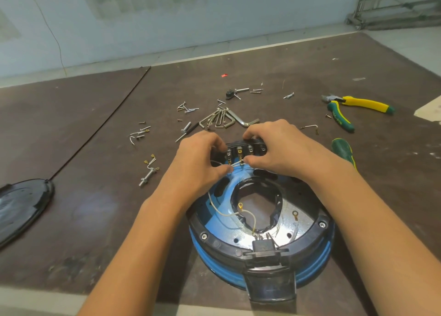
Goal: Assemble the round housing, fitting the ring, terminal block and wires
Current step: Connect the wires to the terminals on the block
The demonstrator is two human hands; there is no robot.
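Note:
A round blue housing [315, 265] with a black ring [216, 240] on its rim lies on the table in front of me. At its far edge stands a black terminal block [241, 150] with metal tabs. My left hand [199, 163] pinches a white wire [218, 210] at the block's lower tabs. My right hand [274, 146] grips the block, fingers over its top and thumb at the tabs. Other white wires with ring lugs lie in the housing's middle opening. A black connector [262, 246] sits at the near rim.
Loose screws [187, 108], hex keys [222, 118], bolts and small terminals [149, 170] are scattered beyond and left of the housing. Yellow-green pliers [348, 108] and a green-handled tool [342, 148] lie at the right. A black cover [21, 203] sits at the left edge.

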